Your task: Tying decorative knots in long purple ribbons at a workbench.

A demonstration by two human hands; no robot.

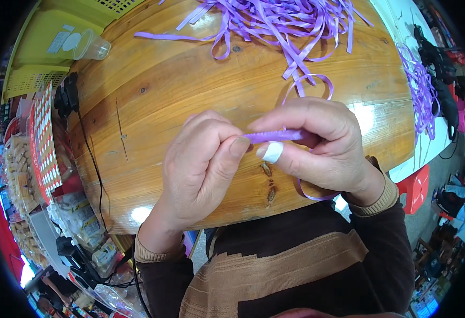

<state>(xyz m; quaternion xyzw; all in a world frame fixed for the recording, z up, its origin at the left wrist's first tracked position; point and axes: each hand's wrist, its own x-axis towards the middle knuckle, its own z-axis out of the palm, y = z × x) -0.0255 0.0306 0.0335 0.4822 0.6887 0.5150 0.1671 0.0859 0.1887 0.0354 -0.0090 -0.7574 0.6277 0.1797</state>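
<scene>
A purple ribbon (275,136) is stretched between my two hands above the wooden table (153,122). The thumb and curled fingers of my left hand (203,167) pinch its left end. My right hand (325,143) holds the ribbon farther right, its thumb wrapped in white tape (272,152) and lying just below the strip. One loop of ribbon rises behind the right hand, and another hangs below it near the table's front edge. Toward the far side lies a tangled pile of purple ribbons (296,26).
At the far left, a clear plastic cup (92,45) lies by a yellow crate (36,53). A black cable (92,153) runs down the table's left side, beside packaged goods (23,183). More purple ribbons (420,93) rest on a white surface at right, above a red stool (415,190).
</scene>
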